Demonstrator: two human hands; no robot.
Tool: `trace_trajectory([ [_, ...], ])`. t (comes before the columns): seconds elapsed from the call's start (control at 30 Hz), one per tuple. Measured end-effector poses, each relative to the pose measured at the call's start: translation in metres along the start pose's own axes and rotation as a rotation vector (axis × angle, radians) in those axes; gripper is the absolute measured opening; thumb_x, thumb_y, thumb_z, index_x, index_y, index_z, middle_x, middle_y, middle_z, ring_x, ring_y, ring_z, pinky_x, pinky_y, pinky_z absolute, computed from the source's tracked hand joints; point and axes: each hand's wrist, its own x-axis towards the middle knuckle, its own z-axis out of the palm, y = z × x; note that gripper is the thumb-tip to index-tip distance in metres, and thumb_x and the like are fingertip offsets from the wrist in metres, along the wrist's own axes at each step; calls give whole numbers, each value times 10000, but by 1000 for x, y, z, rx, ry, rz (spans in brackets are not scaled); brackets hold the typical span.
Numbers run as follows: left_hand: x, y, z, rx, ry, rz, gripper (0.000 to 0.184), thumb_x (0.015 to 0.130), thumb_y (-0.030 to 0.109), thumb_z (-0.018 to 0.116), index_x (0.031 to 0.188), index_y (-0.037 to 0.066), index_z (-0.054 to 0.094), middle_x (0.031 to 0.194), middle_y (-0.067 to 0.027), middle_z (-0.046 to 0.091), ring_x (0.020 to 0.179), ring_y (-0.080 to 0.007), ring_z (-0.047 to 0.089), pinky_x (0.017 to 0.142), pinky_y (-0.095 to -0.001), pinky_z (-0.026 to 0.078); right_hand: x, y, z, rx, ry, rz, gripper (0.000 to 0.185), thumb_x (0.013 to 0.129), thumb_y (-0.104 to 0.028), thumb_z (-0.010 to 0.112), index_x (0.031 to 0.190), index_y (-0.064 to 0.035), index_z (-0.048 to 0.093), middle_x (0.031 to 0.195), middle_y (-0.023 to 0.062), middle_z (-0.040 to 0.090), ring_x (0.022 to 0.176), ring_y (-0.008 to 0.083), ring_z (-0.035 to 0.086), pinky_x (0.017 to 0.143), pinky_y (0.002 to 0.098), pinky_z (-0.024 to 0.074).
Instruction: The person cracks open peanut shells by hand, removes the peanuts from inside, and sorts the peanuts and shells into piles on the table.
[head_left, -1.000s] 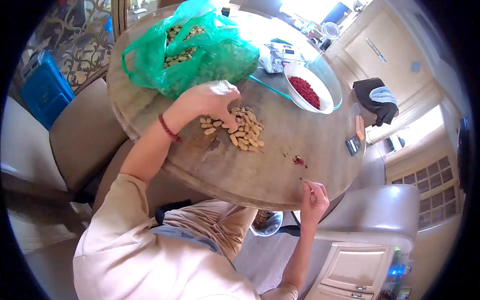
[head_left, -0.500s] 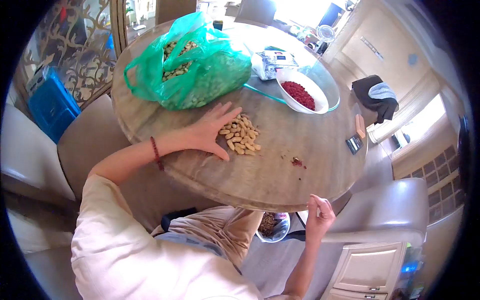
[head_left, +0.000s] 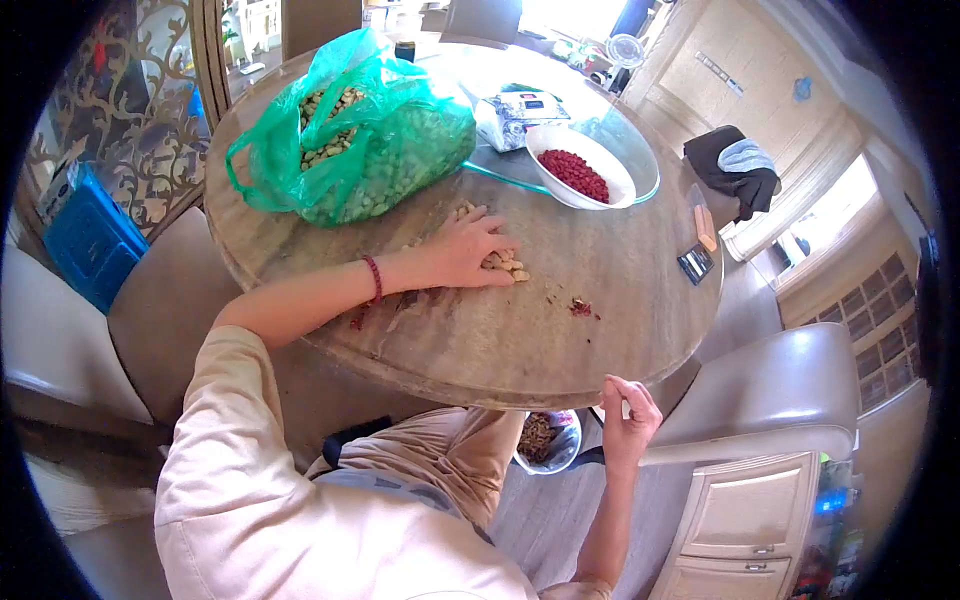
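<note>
My left hand (head_left: 468,250) lies palm down over a small pile of unshelled peanuts (head_left: 510,266). Its fingers and thumb curve around the pile, hiding most of it; a few peanuts show between thumb and fingers and beyond the far side. Just past the table's near edge, my right hand (head_left: 630,420) is raised with thumb and fingertips pinched together. Whatever is in that pinch, if anything, cannot be made out. Left of the pile stands a green plastic bag (head_left: 400,150) filled with peanuts. Farther back, a white bowl (head_left: 618,178) holds red-skinned peanut kernels (head_left: 572,175).
Red skin scraps (head_left: 582,308) lie on the round table (head_left: 450,350). A bin with shells (head_left: 560,455) stands below its edge, near my right hand. A pack of wipes (head_left: 525,110), a dark small box (head_left: 695,264) and a knife (head_left: 705,225) rest farther off.
My left hand has moved right onto the peanut pile, its spread fingers now curving over it. My right hand stays pinched near the table edge. The camera view has shifted slightly.
</note>
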Motion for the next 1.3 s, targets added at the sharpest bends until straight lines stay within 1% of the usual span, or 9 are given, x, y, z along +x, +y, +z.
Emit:
trace_trajectory([
  [0.17,12,-13,10,-39,87,70,484,712,463,649,1062,130,617,1174,-165,496,1114,-365,433,948,-497,315,22,-13,12,-36,-21,-127,89,724,30,622,811,12,628,667,99,594,597,155,564,575,256,441],
  [0.4,25,-5,8,44,148,-21,439,757,459,602,1031,118,633,1204,-168,496,1134,-356,436,955,-505,287,80,3,64,-168,-153,-302,110,709,-80,638,802,-21,635,722,133,598,694,296,578,640,369,448],
  [0.5,36,-2,6,-234,154,-134,375,817,406,544,1004,94,639,1147,-153,551,1103,-308,484,944,-533,268,94,4,93,-197,-238,-350,142,691,-137,658,792,-39,638,709,128,577,711,301,561,669,394,427],
  [0.67,50,13,0,-321,351,135,198,809,197,558,872,34,650,904,-134,637,902,-268,594,808,-404,433,105,11,129,-275,-211,-434,150,682,-157,661,783,-50,633,711,124,557,737,304,548,679,395,418],
  [0.83,38,23,8,-403,394,216,102,747,88,593,814,29,640,803,-144,621,779,-294,594,685,-367,469,118,4,120,-243,-273,-362,131,706,-121,644,791,-25,617,730,134,577,742,310,563,672,409,431],
  [0.97,32,22,10,-393,399,202,81,723,88,624,789,43,639,768,-142,619,714,-311,588,642,-362,470,133,-21,99,-60,-350,-124,102,764,-73,606,820,11,601,758,145,608,690,257,594,653,342,464],
  [1.13,29,27,-9,-547,340,-24,177,679,111,696,841,48,664,685,-92,634,596,-185,597,578,-296,465,152,-12,98,126,-371,-59,96,791,-48,594,864,11,612,737,98,605,654,138,566,653,265,459],
  [1.27,30,23,-11,-572,381,-9,175,691,91,703,849,23,670,662,-66,636,592,-104,581,545,-252,455,153,-7,106,404,-415,18,124,779,3,617,903,3,628,772,14,603,701,72,540,663,216,450],
  [1.3,31,22,-8,-780,345,-107,159,707,87,701,838,4,665,658,-57,632,598,-93,578,542,-234,455,151,-6,109,533,-395,74,145,773,21,624,917,1,631,793,-8,600,718,61,534,669,202,447],
])
